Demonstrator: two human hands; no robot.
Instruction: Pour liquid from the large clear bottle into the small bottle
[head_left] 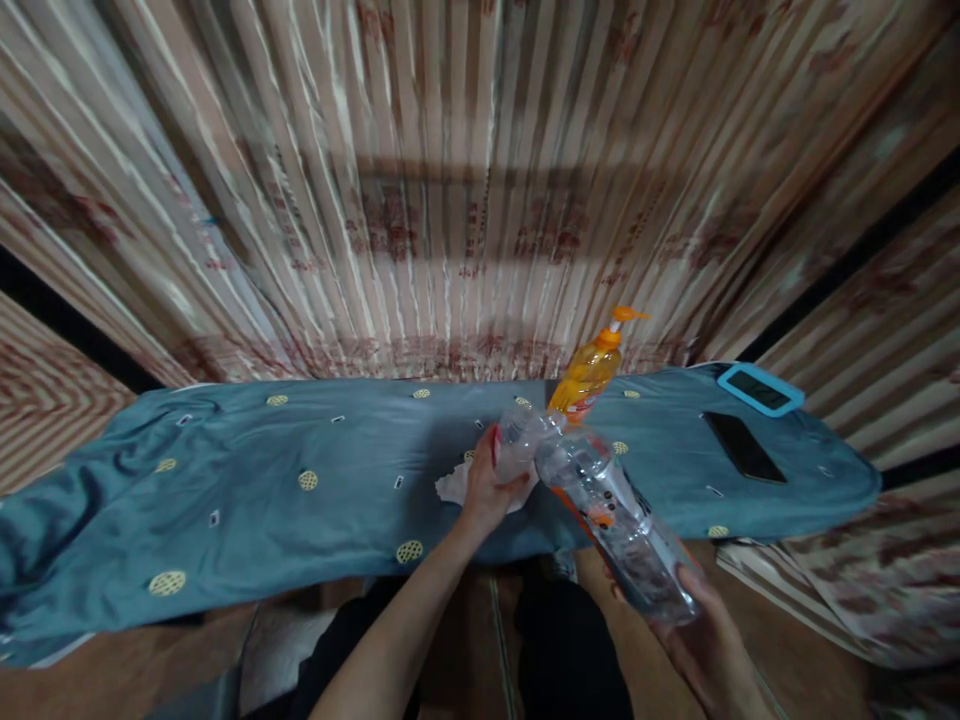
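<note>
My right hand (701,640) is wrapped round the base of a large clear plastic bottle (622,520), which is tilted with its mouth up and to the left. My left hand (487,485) grips a smaller clear bottle (523,437) and holds it at the mouth of the large one, so that the two openings meet. Under my left hand a white tissue (454,487) lies on the blue cloth. An orange pump bottle (590,372) stands just behind the two clear bottles.
A table covered with a blue patterned cloth (300,480) spans the view. A black phone (744,446) and a device in a light-blue case (760,388) lie at its right end. Striped curtains (450,200) hang behind. My dark-clothed legs (555,640) are below the table edge.
</note>
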